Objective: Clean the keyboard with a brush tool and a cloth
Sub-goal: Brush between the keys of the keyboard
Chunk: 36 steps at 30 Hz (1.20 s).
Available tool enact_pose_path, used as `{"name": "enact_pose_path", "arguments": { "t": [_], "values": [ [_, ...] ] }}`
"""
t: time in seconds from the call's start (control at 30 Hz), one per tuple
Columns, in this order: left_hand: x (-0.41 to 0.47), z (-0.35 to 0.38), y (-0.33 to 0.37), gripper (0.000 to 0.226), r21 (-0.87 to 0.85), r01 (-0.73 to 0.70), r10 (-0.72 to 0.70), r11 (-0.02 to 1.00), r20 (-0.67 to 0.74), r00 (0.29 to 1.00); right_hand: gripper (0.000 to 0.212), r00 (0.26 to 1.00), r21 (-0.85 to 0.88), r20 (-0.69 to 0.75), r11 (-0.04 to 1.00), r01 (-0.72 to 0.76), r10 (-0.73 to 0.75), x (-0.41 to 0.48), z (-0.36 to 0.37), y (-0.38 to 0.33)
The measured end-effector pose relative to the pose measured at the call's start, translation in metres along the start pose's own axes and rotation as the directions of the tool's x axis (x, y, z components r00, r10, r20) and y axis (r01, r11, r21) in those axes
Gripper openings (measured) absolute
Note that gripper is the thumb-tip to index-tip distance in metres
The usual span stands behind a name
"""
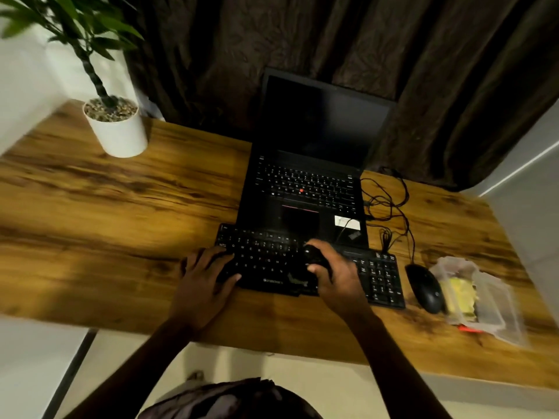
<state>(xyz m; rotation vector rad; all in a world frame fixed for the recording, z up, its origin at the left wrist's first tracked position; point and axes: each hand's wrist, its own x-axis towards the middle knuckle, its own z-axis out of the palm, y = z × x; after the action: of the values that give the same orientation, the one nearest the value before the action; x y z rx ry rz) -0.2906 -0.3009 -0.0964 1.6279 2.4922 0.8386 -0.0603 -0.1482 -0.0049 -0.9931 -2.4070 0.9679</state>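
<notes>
The black keyboard (pixel 266 258) lies on the wooden desk (pixel 106 222). The left hand (pixel 205 276) rests on its left end, fingers spread over the keys and thumb at the front edge. Over its middle, the right hand (pixel 335 276) curls its fingers round a small black brush tool (pixel 314 257), whose bristles are too dark to make out. An open laptop (pixel 302 189) stands just behind the keyboard. To the keyboard's right sits a mouse (pixel 423 287), and beyond that a yellow cloth (pixel 459 294) in a clear plastic bag (pixel 496 306).

We've got an open black laptop (pixel 305 189) at the back of the wooden desk (pixel 106 207), screen dark, a dark curtain (pixel 423 55) behind it. Far left, a potted plant (pixel 116 128). On the right, a black mouse (pixel 423 287) sits between tangled cables (pixel 390 204) and a clear plastic bag (pixel 490 306).
</notes>
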Motion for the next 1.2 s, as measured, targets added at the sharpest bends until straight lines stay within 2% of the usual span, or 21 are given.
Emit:
{"name": "enact_pose_path", "arguments": {
  "t": [0.07, 0.13, 0.27, 0.4, 0.53, 0.6, 0.67, 0.83, 0.93, 1.2],
  "values": [
    [0.001, -0.001, -0.006, 0.053, -0.015, -0.01, 0.01, 1.0, 0.018, 1.0, 0.043, 0.999, 0.001, -0.036, 1.0, -0.002, 0.002, 0.0, -0.011, 0.001],
    [0.002, -0.003, -0.011, 0.052, -0.027, -0.033, 0.034, 0.999, 0.041, 0.999, 0.039, 0.999, 0.012, -0.054, 1.0, 0.008, -0.007, 0.001, -0.011, -0.003],
    [0.005, -0.008, -0.019, 0.051, -0.015, -0.072, 0.073, 0.997, 0.086, 0.994, 0.035, 0.999, 0.02, -0.044, 1.0, 0.008, -0.007, 0.012, 0.027, -0.024],
    [0.008, -0.011, -0.024, 0.052, 0.0, -0.102, 0.102, 0.995, 0.126, 0.987, 0.04, 0.999, 0.05, -0.041, 0.999, 0.014, -0.012, 0.023, 0.056, -0.047],
    [0.013, -0.015, -0.03, 0.051, -0.037, -0.142, 0.145, 0.989, 0.122, 0.982, 0.049, 0.996, 0.027, -0.054, 0.997, -0.069, 0.07, 0.019, 0.038, -0.04],
    [0.014, -0.016, -0.032, 0.049, -0.058, -0.161, 0.166, 0.985, 0.101, 0.981, 0.053, 0.99, 0.027, -0.107, 0.995, -0.091, 0.094, 0.012, 0.024, -0.036],
    [0.014, -0.017, -0.032, 0.049, -0.07, -0.166, 0.172, 0.984, 0.092, 0.981, 0.051, 0.987, 0.037, -0.136, 0.996, -0.086, 0.091, 0.007, 0.02, -0.04],
    [0.017, -0.015, -0.035, 0.048, -0.085, -0.149, 0.158, 0.985, 0.105, 0.982, 0.043, 0.992, 0.026, -0.092, 0.996, -0.088, 0.09, 0.023, 0.062, -0.062],
    [0.019, -0.015, -0.032, 0.048, -0.053, -0.131, 0.136, 0.99, 0.109, 0.985, 0.043, 0.993, 0.062, -0.112, 0.998, -0.031, 0.038, 0.031, 0.08, -0.065],
    [0.025, -0.014, -0.018, 0.044, -0.06, -0.082, 0.085, 0.995, 0.035, 0.996, 0.039, 0.955, 0.308, -0.236, 0.946, -0.102, 0.18, 0.029, 0.074, -0.052]
  ]
}}
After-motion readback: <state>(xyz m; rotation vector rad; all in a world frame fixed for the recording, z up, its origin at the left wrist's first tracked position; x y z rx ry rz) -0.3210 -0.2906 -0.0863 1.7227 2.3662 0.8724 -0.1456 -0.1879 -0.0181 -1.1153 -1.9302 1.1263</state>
